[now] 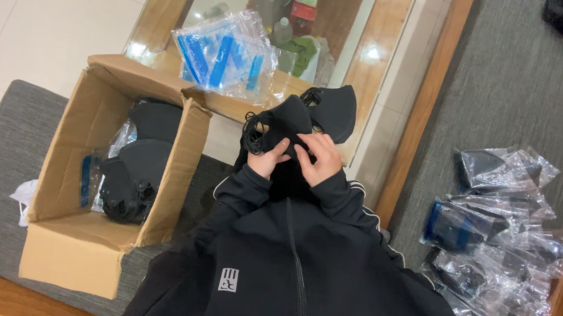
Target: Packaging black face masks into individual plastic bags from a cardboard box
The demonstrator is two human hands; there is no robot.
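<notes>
My left hand (pixel 269 158) and my right hand (pixel 321 157) are together in front of my chest, both gripping a black face mask (pixel 287 122) by its lower edge. Its ear loops (pixel 253 136) hang at the left side. A second black mask (pixel 334 109) lies just beyond it, on the edge of the glass-topped wooden table (pixel 377 59). Both my sleeves are black, with a zipped black jacket (pixel 287 270) below them.
An open cardboard box (pixel 91 230) at my left holds several black masks (pixel 139 168). A stack of clear bags with blue strips (pixel 226 55) lies on the table. Several bagged masks (pixel 498 226) lie on the grey seat at my right.
</notes>
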